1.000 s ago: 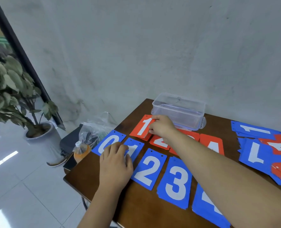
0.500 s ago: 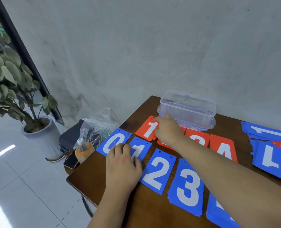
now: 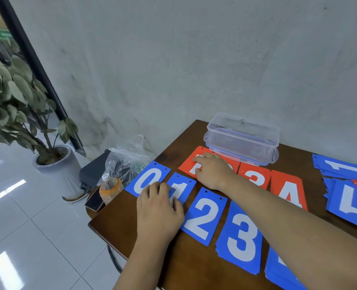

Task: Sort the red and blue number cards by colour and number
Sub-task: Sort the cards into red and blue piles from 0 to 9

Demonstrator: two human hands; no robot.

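Our right hand (image 3: 212,171) lies with fingers spread flat on the leftmost red plastic number card (image 3: 189,164); left hand (image 3: 159,208) fingers flat on the blue 1 card (image 3: 181,188). Sliding either could skew neighbouring cards.

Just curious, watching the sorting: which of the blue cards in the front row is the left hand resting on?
The blue 1 card, second from the row's left end. The left hand lies flat over its lower part; the blue 0, 2 and 3 lie uncovered.
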